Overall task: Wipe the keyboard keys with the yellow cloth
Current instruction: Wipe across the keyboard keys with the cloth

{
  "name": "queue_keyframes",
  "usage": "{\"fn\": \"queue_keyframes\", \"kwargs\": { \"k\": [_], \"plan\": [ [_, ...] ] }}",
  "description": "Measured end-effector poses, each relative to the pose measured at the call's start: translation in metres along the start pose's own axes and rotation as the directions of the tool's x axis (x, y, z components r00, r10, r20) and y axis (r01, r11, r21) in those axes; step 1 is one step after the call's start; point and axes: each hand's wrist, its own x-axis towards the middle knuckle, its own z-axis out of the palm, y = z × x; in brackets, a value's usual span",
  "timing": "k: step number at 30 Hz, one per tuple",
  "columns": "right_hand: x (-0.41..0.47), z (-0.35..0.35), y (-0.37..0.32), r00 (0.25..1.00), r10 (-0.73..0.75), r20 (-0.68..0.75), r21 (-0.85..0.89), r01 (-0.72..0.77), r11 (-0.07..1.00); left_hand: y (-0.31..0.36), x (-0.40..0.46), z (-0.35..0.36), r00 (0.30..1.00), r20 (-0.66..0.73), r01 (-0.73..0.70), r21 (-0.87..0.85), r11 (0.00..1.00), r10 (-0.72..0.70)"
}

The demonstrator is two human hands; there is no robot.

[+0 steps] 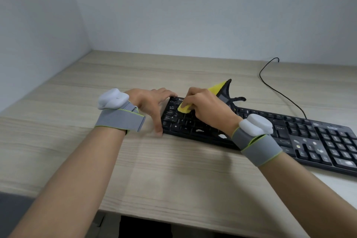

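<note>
your two forearms reach in from the near edge of the desk [173, 170], a pale wood-grain top. each wrist wears a grey strap edged in green, with a white moulded unit on it.

your left hand [152, 105] sits at the left end of the black keyboard [309, 137]: its fingers curl over the far left corner and the thumb comes down against the near left edge, so it grips that end of the board. your right hand [204, 105] is over the left block of keys, fingers bent round a bunched part of the yellow cloth [184, 108] and pressing it down on the upper rows near the left corner. the rest of the cloth rises behind your knuckles, a yellow flap with a dark, grey-and-black side, standing up past the keyboard's far edge.

the keyboard lies slantwise, its number pad off to the right and nearer the desk edge. a few pale specks show on the keys there.

further back, a thin black cable [270, 81] loops from the keyboard across the desk toward the plain pale wall [193, 6].
</note>
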Motion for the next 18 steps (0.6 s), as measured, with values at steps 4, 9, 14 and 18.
{"fn": "queue_keyframes", "kwargs": {
  "k": [4,9,14,18],
  "plan": [
    [0.02,0.004,0.003,0.987,0.152,-0.054,-0.038,-0.154,0.987,-0.006,-0.003,0.004,1.0,-0.007,-0.019,-0.132,0.991,0.018],
    [0.031,0.01,-0.003,0.992,0.129,-0.018,-0.028,-0.129,0.991,-0.007,-0.005,0.005,1.0,-0.005,-0.007,-0.184,0.983,0.006],
    [0.017,0.004,0.007,0.999,0.047,0.017,0.025,-0.047,0.999,-0.008,-0.006,0.007,1.0,-0.016,-0.013,-0.205,0.979,0.01],
    [0.035,0.007,0.004,0.991,0.129,-0.022,-0.002,-0.129,0.992,-0.007,-0.007,0.007,1.0,-0.016,-0.007,-0.226,0.974,0.004]
  ]
}}
